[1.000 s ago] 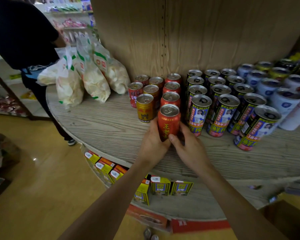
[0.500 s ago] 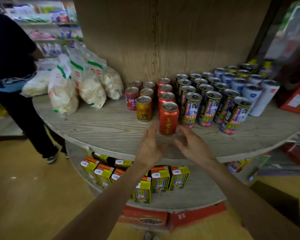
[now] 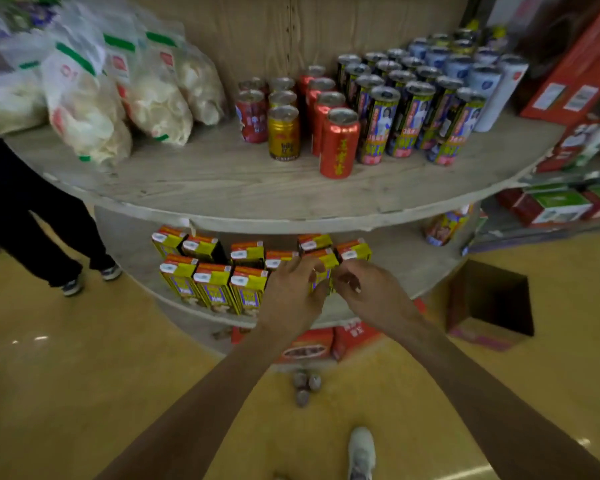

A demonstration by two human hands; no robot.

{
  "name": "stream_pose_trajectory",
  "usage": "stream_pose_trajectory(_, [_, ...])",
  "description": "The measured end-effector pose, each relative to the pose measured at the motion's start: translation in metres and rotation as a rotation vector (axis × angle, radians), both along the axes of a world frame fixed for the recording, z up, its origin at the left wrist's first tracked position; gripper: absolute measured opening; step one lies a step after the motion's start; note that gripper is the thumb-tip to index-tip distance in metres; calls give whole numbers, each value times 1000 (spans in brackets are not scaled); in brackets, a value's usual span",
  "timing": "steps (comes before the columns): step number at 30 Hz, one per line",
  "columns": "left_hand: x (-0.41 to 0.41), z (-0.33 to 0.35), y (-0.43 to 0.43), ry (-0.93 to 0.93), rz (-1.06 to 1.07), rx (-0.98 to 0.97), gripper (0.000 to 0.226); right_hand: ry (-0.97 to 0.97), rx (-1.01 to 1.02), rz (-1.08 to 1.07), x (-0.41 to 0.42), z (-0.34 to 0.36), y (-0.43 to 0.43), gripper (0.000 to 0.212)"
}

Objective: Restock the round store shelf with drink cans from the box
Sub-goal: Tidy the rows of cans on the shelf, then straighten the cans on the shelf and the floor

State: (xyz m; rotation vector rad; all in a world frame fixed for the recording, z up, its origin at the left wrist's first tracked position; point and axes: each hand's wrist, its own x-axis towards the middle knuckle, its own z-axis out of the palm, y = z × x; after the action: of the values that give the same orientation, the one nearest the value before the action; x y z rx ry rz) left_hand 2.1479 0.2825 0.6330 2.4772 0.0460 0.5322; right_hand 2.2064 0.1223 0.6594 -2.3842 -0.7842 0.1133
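— Where is the red can (image 3: 339, 147)?
— Upright near the front edge of the round shelf (image 3: 222, 188), heading its red row; a gold can (image 3: 283, 133) stands near on its left, tall cans (image 3: 378, 126) just beside its right.
— And the hands?
— The left hand (image 3: 291, 292) and right hand (image 3: 371, 292) are loose-fingered and empty; close together, not touching, low before the yellow cartons (image 3: 215, 285); well clear of the can.
— The box (image 3: 489, 299)?
— On the floor at the right; open.
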Motion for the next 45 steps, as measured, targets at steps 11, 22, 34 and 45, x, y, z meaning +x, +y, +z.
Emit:
stream_pose_trajectory(11, [-56,-111,-26,343,34,-101,40,284,-194,21,-31,-115,-30,21])
stream_pose_trajectory(22, [-66,-261,-66,642,142,-213,39,549,-207,-14,-29,-285,-76,33])
stream_pose_trajectory(34, [-63,-501,-89,857,150,-248,45,623,-286,-23,-20,-525,-88,39])
stream_pose_trajectory(45, [-24,-693,-55,1004,77,-186,55,556,-417,93,9,-715,-69,48])
